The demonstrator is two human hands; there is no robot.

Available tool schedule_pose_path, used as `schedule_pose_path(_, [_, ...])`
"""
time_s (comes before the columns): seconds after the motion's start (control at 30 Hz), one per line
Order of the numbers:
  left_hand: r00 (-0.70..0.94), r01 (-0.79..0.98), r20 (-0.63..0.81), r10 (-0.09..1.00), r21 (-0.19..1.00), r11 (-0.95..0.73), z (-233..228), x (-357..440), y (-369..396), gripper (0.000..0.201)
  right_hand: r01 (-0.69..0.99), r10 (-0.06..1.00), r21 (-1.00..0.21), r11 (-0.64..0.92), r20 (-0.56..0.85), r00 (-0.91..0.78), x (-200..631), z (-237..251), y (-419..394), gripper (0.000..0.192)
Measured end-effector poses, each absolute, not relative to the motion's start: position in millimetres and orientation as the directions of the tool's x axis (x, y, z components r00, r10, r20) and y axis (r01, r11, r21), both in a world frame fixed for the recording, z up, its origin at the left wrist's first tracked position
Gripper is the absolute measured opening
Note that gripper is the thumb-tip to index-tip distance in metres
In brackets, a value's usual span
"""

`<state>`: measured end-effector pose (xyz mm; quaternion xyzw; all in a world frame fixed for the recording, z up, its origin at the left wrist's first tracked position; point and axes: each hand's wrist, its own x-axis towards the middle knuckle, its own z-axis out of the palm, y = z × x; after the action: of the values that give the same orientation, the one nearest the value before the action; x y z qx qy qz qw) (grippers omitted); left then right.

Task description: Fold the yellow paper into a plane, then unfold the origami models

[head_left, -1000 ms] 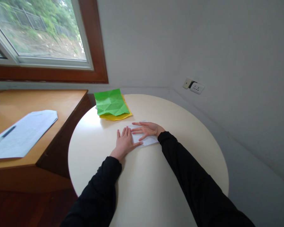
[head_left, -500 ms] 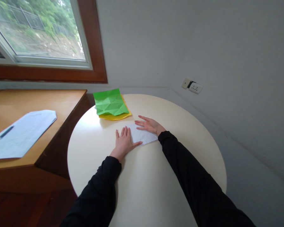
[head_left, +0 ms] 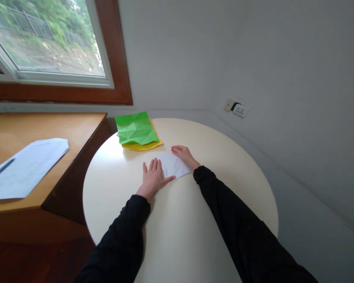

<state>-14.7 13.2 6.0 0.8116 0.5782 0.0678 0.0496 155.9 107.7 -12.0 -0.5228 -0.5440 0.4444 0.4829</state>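
Observation:
A small piece of white paper (head_left: 171, 165), apparently folded and faintly creased, lies on the round cream table (head_left: 177, 232). My left hand (head_left: 152, 177) presses flat on its left side, fingers apart and thumb stretched along the near edge. At the far right edge is my right hand (head_left: 185, 155), its fingers drawn together at the paper's border. The exact grip of those fingertips is partly hidden. Beyond my left hand, a creased green sheet (head_left: 137, 129) rests on top of a yellow sheet (head_left: 144, 147).
On the left stands a wooden desk (head_left: 79, 124) bearing a large white paper (head_left: 32, 169) and a pen (head_left: 4, 167). A window (head_left: 53, 39) is above it. The wall behind the table carries a socket (head_left: 240, 110).
My right hand's spread fingers have come together and shifted slightly to the paper's far edge, uncovering more of it. My left hand stays flat in place. The view has turned slightly.

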Motion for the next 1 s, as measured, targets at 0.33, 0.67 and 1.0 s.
schedule_pose_path(0.33, [0.221,0.921,0.163,0.961,0.288,-0.261,-2,-16,22,0.061,0.703,0.948,-0.637,0.318,0.2,-0.248,139,-11,84,0.034])
schedule_pose_path(0.67, [0.087,0.859,0.213,0.973,0.478,-0.181,-1,-16,29,0.045,0.885,0.926,-0.28,0.373,0.062,-0.371,135,-2,78,0.063])
schedule_pose_path(1.0, [0.333,0.638,0.315,0.889,0.619,-0.458,6,12,6,0.059,0.881,0.921,-0.282,0.38,0.027,-0.389,136,-4,77,0.071])
